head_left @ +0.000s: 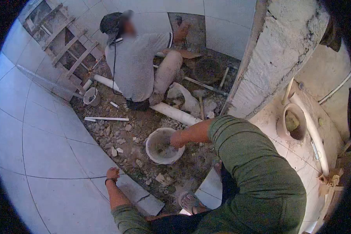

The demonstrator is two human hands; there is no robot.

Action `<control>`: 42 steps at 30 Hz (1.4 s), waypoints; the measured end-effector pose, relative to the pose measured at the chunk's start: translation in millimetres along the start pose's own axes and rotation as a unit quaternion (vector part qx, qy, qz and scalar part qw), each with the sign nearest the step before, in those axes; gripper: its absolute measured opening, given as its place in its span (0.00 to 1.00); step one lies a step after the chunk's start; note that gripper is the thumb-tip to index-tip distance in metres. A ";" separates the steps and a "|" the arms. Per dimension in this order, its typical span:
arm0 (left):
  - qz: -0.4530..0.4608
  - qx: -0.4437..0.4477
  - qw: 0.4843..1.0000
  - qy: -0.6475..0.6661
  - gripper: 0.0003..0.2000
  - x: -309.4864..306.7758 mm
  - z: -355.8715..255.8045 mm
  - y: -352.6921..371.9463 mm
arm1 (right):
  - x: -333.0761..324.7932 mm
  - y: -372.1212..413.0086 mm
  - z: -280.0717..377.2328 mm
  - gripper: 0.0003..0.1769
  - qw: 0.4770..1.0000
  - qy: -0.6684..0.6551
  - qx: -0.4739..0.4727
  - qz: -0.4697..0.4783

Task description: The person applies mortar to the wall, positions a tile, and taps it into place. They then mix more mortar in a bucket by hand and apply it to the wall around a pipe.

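My right hand point(177, 139) reaches over the rim of a pale, dirty bucket point(148, 150) that stands on the rubble floor. The fingers are down inside it, and whether they hold anything is hidden. Grey residue point(160, 142) coats the bucket's inside. My left hand point(112, 173), with a dark band at the wrist, rests against the white tiled wall point(62, 163). Its fingers look curled in, and nothing shows in them.
A co-worker point(134, 66) crouches ahead, one hand at a gap in the wall tiles. White pipes point(177, 114) cross the broken ground. A small bucket point(91, 96) stands at left, a wooden ladder-like frame point(68, 50) behind. A rough wall edge point(277, 58) and another bucket point(291, 123) are at right.
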State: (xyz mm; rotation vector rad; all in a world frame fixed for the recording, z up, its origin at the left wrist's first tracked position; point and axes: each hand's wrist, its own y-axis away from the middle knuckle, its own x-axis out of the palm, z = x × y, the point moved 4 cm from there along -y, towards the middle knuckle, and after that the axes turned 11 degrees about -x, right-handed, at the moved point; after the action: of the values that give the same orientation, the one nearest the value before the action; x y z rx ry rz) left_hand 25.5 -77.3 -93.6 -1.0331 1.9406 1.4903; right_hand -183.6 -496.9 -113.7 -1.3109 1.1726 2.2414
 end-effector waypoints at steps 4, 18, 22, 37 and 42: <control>0.010 -0.145 0.982 0.122 0.13 -3.3 -31.0 36.7 | -13.4 8.9 7.8 0.11 0.998 0.021 0.015 0.051; -0.012 -0.141 0.985 0.097 0.10 -2.2 -36.0 42.7 | 26.0 -21.8 -12.1 0.09 1.000 0.013 0.010 -0.010; 0.028 -0.119 0.992 0.011 0.11 2.4 -21.2 22.0 | -3.5 0.7 4.1 0.09 0.999 -0.006 0.034 0.016; 0.029 -0.141 0.986 0.079 0.10 2.5 -11.4 16.0 | -1.3 3.2 1.3 0.10 1.000 0.023 -0.002 -0.008; 0.032 -0.133 0.985 0.101 0.11 2.5 -9.2 14.3 | -13.0 12.1 8.2 0.10 1.000 0.024 -0.014 0.006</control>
State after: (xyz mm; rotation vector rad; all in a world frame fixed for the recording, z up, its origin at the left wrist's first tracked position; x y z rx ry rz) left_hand 13.2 -85.0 -84.4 -1.2899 1.9626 1.7783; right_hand -188.6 -496.4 -94.8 -1.3799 1.1719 2.2542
